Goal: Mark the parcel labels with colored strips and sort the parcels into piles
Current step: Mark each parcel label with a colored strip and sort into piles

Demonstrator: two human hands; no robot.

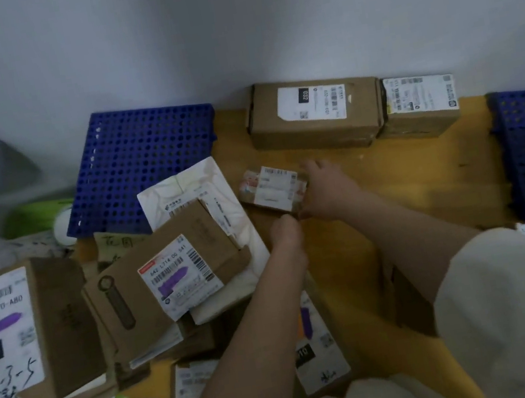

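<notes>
The right hand [328, 187] lies against the right end of a small parcel [272, 188], fingers spread along its edge, holding it. The left hand [285, 229] is curled at the parcel's near corner; whether it pinches a strip there I cannot tell. The parcel sits mid-counter [423, 172], toward the far edge, its label showing no purple strip that I can see. So marking looks to be the step in hand. Next it needs a pile: marked boxes [170, 276] lie at the left, two unmarked boxes [315, 110] along the far edge.
</notes>
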